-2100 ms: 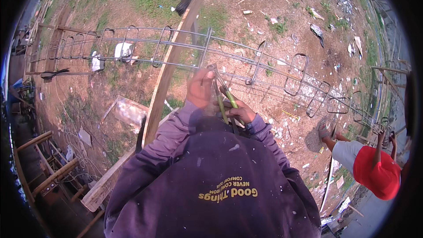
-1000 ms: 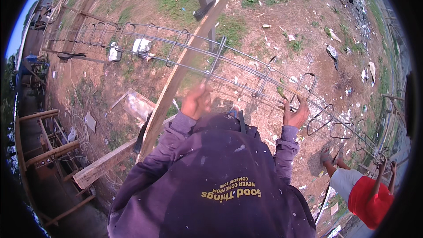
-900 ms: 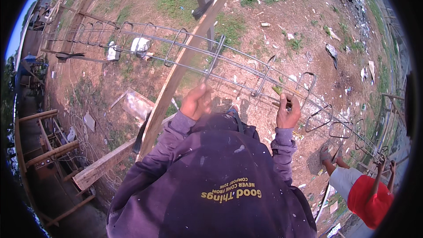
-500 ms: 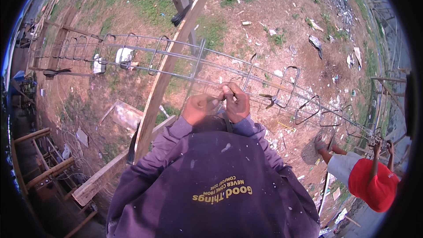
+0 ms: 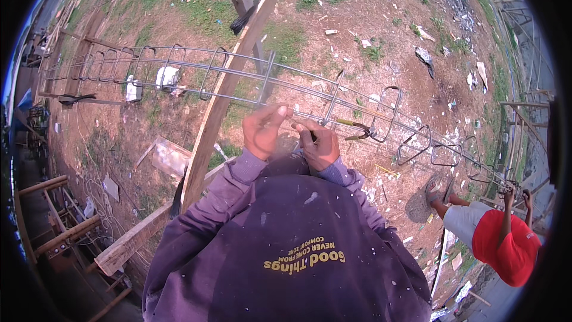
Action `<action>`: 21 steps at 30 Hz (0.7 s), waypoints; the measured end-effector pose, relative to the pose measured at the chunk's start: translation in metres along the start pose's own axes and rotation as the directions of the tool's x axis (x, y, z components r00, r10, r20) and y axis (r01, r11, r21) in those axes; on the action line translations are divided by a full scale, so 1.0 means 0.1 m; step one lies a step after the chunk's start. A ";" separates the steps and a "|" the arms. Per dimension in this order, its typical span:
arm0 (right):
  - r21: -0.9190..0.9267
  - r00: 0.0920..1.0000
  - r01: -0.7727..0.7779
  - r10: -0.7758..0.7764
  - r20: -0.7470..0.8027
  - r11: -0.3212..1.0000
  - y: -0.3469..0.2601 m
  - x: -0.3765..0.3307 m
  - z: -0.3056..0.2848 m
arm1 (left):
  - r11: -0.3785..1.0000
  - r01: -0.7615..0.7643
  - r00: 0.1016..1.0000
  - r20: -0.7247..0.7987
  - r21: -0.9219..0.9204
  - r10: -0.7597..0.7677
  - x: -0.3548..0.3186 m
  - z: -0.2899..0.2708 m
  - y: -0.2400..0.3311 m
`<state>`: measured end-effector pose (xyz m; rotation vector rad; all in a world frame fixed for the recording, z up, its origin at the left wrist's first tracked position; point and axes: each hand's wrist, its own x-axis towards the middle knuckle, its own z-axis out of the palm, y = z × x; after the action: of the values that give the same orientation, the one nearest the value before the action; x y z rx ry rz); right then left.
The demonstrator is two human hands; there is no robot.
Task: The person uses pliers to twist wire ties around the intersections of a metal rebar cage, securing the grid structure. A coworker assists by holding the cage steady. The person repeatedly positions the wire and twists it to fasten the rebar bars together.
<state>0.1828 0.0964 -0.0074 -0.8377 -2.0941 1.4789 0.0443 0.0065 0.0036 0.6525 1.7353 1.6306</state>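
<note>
A long cage of steel reinforcing bars point(image 5: 298, 90) with bent rectangular stirrups point(image 5: 335, 96) runs across in front of me. At its near side, just below the bars, my left hand point(image 5: 262, 134) is closed in a pinch, thumb against forefinger. Close beside it on the right, my right hand point(image 5: 320, 146) is also closed, its fingertips pointing toward the left ones. Whatever the fingertips hold is too thin to make out. Pincers with yellowish handles point(image 5: 360, 128) rest on the bars right of my right hand, by a stirrup.
A wooden plank point(image 5: 223, 98) crosses under the cage, beside a post point(image 5: 241, 0) with a dark wire bundle point(image 5: 243, 22). A co-worker in a red shirt point(image 5: 503, 244) handles the cage's right end. Litter lies on the ground. A timber beam point(image 5: 131, 244) lies lower left.
My hands have come slightly apart: the left has moved up and left, the right a little down. The pincers show more fully beside the right hand.
</note>
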 end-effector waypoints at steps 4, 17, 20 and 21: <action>0.632 0.824 -0.551 0.238 0.514 0.545 0.11 0.00 -0.08 | 0.932 0.048 0.994 -0.077 -0.361 -0.081 -0.02 0.08 -0.08; 0.436 0.981 -0.169 0.106 0.165 0.884 0.61 -0.33 -0.11 | 0.650 -0.592 0.806 0.340 0.476 0.484 0.17 -0.09 0.48; 0.556 0.868 -0.448 0.491 0.081 0.700 0.84 -0.43 -0.24 | 0.481 -0.810 0.586 0.497 0.336 0.640 0.21 -0.10 1.23; 0.567 0.847 -0.458 0.530 0.045 0.685 0.91 -0.44 -0.27 | 0.409 -0.876 0.478 0.585 0.257 0.656 0.19 -0.11 1.50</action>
<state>0.2525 0.1061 -0.0849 -1.2640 -1.2415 2.1090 0.0115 0.0278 0.1497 2.2374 1.6159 1.3211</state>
